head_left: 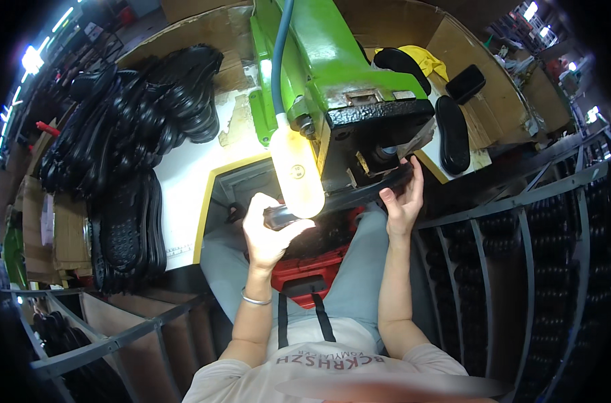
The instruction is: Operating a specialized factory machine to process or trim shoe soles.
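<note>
A long black shoe sole (356,196) is held edge-on under the head of a green machine (322,54). My left hand (268,236) grips its left end, thumb below and fingers curled over the top. At the other end, my right hand (405,207) is closed around the sole, with its fingertips up by the machine's dark underside. A bright lamp (297,164) hangs in front of the sole and covers part of it beside my left hand. The middle of the sole sits just beneath the metal working parts (379,160); whether they touch it, I cannot tell.
Stacked black soles (127,232) crowd the white tabletop (184,181) at left. Another black sole (452,134) and a yellow cloth (426,62) lie at right. Metal racks (531,269) flank me, the right one filled with dark soles. A cardboard box (480,74) stands behind.
</note>
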Motion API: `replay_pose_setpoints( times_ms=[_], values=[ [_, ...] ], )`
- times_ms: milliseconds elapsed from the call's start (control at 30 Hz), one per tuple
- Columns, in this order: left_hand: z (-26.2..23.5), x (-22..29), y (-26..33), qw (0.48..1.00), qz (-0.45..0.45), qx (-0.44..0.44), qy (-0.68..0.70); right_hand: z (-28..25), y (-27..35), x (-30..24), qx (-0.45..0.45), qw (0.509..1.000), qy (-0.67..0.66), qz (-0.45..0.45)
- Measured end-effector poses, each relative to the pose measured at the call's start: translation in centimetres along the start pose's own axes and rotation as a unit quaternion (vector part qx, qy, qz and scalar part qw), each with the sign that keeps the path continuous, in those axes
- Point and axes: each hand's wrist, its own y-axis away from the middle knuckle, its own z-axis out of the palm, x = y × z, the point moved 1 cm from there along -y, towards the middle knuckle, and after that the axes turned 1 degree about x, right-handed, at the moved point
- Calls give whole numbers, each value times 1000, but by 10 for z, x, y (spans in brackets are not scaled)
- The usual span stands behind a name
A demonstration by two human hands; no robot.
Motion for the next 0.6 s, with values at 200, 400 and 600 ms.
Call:
replay_pose_setpoints(
  times_ms=[200,400,600],
  values=[
    [-37,5,-2,998,-13,14,-57,32,10,8,-32,999,-37,-4],
    [-86,-37,9,998,-22,34,-55,52,36,21,-36,999,4,-6],
    [-103,-58,20,990,-122,-62,-26,71,43,7,-40,963,199,-178]
  ],
)
